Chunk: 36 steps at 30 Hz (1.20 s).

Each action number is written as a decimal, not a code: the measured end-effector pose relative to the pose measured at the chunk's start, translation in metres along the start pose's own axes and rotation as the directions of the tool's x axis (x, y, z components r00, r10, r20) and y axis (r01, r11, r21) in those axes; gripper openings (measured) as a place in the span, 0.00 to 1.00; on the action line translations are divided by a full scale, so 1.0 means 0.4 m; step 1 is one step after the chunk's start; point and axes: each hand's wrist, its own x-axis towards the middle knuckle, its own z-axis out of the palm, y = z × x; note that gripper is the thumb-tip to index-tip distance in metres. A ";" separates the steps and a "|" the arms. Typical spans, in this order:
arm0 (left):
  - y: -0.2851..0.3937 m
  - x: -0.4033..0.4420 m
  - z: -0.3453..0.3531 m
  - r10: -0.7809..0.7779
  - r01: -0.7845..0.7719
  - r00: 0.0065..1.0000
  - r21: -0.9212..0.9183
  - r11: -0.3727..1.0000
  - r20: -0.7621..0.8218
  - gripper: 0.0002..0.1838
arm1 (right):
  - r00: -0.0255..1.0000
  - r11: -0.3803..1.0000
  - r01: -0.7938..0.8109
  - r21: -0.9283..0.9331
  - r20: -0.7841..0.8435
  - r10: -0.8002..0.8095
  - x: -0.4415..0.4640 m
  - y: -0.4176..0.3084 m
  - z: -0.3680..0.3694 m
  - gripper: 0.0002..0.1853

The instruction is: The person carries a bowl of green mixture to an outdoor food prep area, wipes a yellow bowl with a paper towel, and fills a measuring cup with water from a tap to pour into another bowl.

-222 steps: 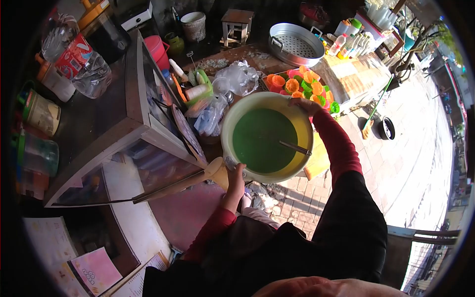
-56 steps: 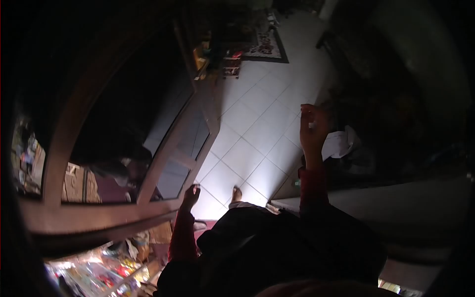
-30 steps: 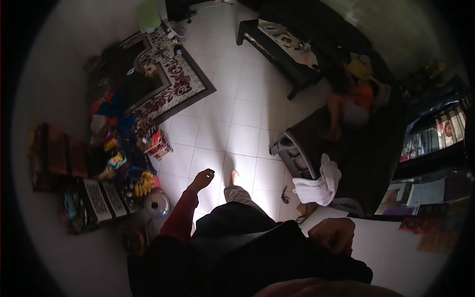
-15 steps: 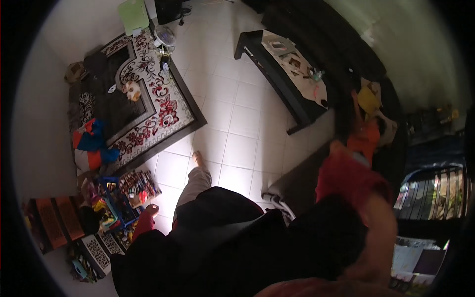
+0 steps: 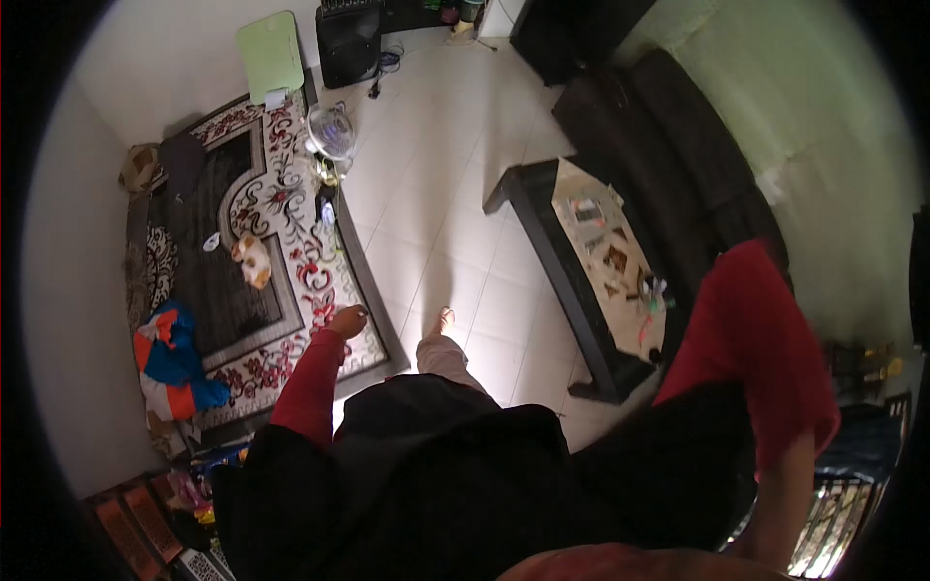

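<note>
1. The fingers (image 5: 359,315) of the left hand (image 5: 346,322) are loosely curled, not squeezed tight. I see nothing in them.
2. The right hand is out of view, so I cannot tell if its fingers hold anything. Its red sleeve (image 5: 751,339) is bent, and the bare arm (image 5: 787,489) points back toward the head.
3. The rug (image 5: 363,360) is the big thing closest to the left fingers. They show over it, just inside its near right corner. They look like they hang above it, not touching.
4. Most of the rug lies ahead and to the left of those fingers. Its long way runs from the near edge out to the far wall.
5. A white and orange cat (image 5: 253,262), or a thing like one, lies on the rug, ahead and left of the fingers. Its long way runs nearly like the rug's. The left hand is the near one.
6. A bright bundle (image 5: 179,363) is by the rug's left edge. A fan (image 5: 331,132) is by its right edge, near the far corner.
7. The low dark surface (image 5: 564,290) is on the right, well apart from the left fingers. The right arm is nearer to it.
</note>
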 end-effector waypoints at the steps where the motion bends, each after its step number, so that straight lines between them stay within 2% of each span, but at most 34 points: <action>1: 0.075 0.076 -0.061 0.045 -0.046 0.999 -0.089 0.995 -0.012 0.16 | 1.000 1.000 0.019 0.015 -0.009 -0.019 -0.050 0.058 -0.062 0.12; 3: 0.135 0.230 -0.111 0.011 -0.022 0.998 -0.193 0.981 -0.060 0.16 | 0.997 0.995 0.029 0.093 0.069 -0.035 -0.169 0.192 -0.219 0.10; 4: 0.102 0.298 -0.101 -0.010 -0.006 0.996 -0.178 0.984 -0.085 0.17 | 0.991 0.991 0.010 0.135 0.132 -0.028 -0.233 0.263 -0.307 0.09; 5: 0.055 0.375 -0.087 -0.026 0.007 0.993 -0.161 0.987 -0.118 0.17 | 0.969 0.977 -0.051 0.208 0.249 -0.002 -0.305 0.360 -0.406 0.06; 7: 0.011 0.442 -0.106 -0.120 0.088 0.984 -0.230 0.969 -0.130 0.19 | 0.875 0.925 -0.202 0.322 0.484 0.022 -0.440 0.565 -0.589 0.10; 8: -0.029 0.459 -0.114 -0.178 0.167 0.983 -0.157 0.973 -0.055 0.20 | 0.945 0.926 -0.130 0.353 0.328 0.008 -0.506 0.673 -0.633 0.12; 10: -0.069 0.487 -0.163 -0.315 0.319 0.947 -0.060 0.946 0.067 0.22 | 0.953 0.826 -0.296 0.479 0.087 0.290 -0.665 0.925 -0.669 0.12; 11: -0.096 0.491 -0.154 -0.454 0.452 0.891 -0.051 0.891 -0.028 0.21 | 0.908 0.758 -0.324 0.567 -0.038 0.417 -0.745 1.050 -0.687 0.13; 12: -0.120 0.514 -0.166 -0.414 0.413 0.910 -0.134 0.901 0.025 0.20 | 0.624 0.588 -0.515 0.624 -0.198 0.756 -0.827 1.153 -0.690 0.12; 13: -0.150 0.537 -0.184 -0.367 0.376 0.926 -0.212 0.902 0.082 0.20 | 0.323 0.397 -0.630 0.667 -0.240 0.916 -0.873 1.302 -0.690 0.13; 14: -0.201 0.569 -0.174 -0.310 0.309 0.950 -0.241 0.920 0.034 0.19 | 0.169 0.397 -0.639 0.659 -0.383 0.908 -0.992 1.458 -0.628 0.13; 15: -0.241 0.611 -0.183 -0.253 0.244 0.967 -0.264 0.933 -0.002 0.18 | 0.063 0.228 -0.889 0.396 -0.389 0.919 -1.104 1.547 -0.603 0.12; 16: -0.157 0.665 -0.290 -0.395 0.393 0.917 -0.303 0.868 0.059 0.16 | 0.064 0.136 -0.976 0.173 -0.370 0.927 -1.226 1.616 -0.564 0.14; 17: -0.178 0.747 -0.335 -0.184 0.185 0.981 0.024 0.982 -0.057 0.14 | 0.104 0.102 -0.995 -0.019 -0.281 0.954 -1.402 1.684 -0.483 0.12; 18: -0.163 0.859 -0.419 -0.228 0.228 0.973 -0.001 0.974 -0.043 0.14 | -0.028 -0.010 -0.991 0.130 -0.139 0.990 -1.466 1.693 -0.485 0.12; 19: -0.113 0.944 -0.492 -0.283 0.282 0.959 -0.035 0.959 -0.003 0.14 | -0.177 -0.176 -0.984 0.018 -0.106 0.978 -1.563 1.701 -0.438 0.13; 20: -0.067 1.073 -0.573 -0.412 0.408 0.911 -0.191 0.893 0.017 0.15 | -0.168 -0.178 -0.980 -0.087 -0.108 0.980 -1.680 1.701 -0.399 0.12; 21: -0.186 1.210 -0.535 -0.041 0.043 0.998 0.032 0.999 -0.057 0.15 | -0.204 -0.211 -0.976 -0.062 -0.100 0.974 -1.715 1.685 -0.422 0.11; 22: 0.040 1.324 -0.738 -0.181 0.192 0.978 -0.106 0.976 0.101 0.15 | -0.277 -0.276 -0.961 0.024 -0.114 0.954 -1.768 1.680 -0.417 0.12; 23: 0.125 1.443 -0.827 -0.073 0.096 0.983 -0.136 0.986 0.167 0.15 | -0.376 -0.348 -0.917 0.195 -0.130 0.918 -1.782 1.678 -0.450 0.14; 24: 0.059 1.583 -0.802 0.241 -0.197 0.935 -0.182 0.963 0.260 0.15 | -0.476 -0.423 -0.846 0.325 -0.103 0.873 -1.797 1.688 -0.483 0.15; 25: 0.156 1.696 -0.874 0.292 -0.234 0.900 -0.207 0.950 0.323 0.14 | -0.473 -0.415 -0.845 0.338 -0.109 0.875 -1.807 1.721 -0.513 0.15; 26: 0.217 1.797 -0.927 0.327 -0.269 0.843 -0.191 0.944 0.427 0.14 | -0.577 -0.496 -0.762 0.416 -0.090 0.812 -1.826 1.757 -0.546 0.14; 27: 0.262 1.884 -0.979 0.326 -0.270 0.841 -0.188 0.944 0.431 0.14 | -0.674 -0.571 -0.665 0.482 -0.057 0.737 -1.863 1.801 -0.585 0.14; 28: 0.299 1.962 -1.015 0.316 -0.223 0.840 -0.249 0.942 0.440 0.13 | -0.676 -0.574 -0.663 0.480 -0.053 0.735 -1.930 1.859 -0.621 0.14; 30: 0.363 2.108 -1.085 0.290 -0.137 0.849 -0.344 0.929 0.442 0.13 | -0.576 -0.439 -0.678 0.590 -0.054 0.816 -2.047 1.969 -0.697 0.15; 31: 0.383 2.195 -1.103 0.278 -0.124 0.864 -0.358 0.925 0.421 0.13 | -0.563 -0.426 -0.696 0.579 -0.070 0.824 -2.116 2.038 -0.785 0.15; 33: 0.397 2.317 -1.158 0.218 -0.069 0.898 -0.368 0.927 0.382 0.13 | -0.447 -0.382 -0.782 0.492 -0.017 0.894 -2.183 2.150 -0.912 0.13; 34: 0.394 2.376 -1.189 0.178 -0.041 0.920 -0.365 0.930 0.351 0.14 | -0.235 -0.154 -0.713 0.684 -0.025 0.972 -2.195 2.208 -1.017 0.14; 35: 0.396 2.426 -1.218 0.135 -0.010 0.937 -0.360 0.933 0.323 0.14 | -0.222 -0.143 -0.707 0.692 -0.026 0.975 -2.233 2.283 -1.075 0.14; 36: 0.392 2.474 -1.245 0.090 0.024 0.951 -0.361 0.932 0.297 0.14 | -0.312 -0.330 -0.704 0.629 0.143 0.939 -2.269 2.347 -1.122 0.14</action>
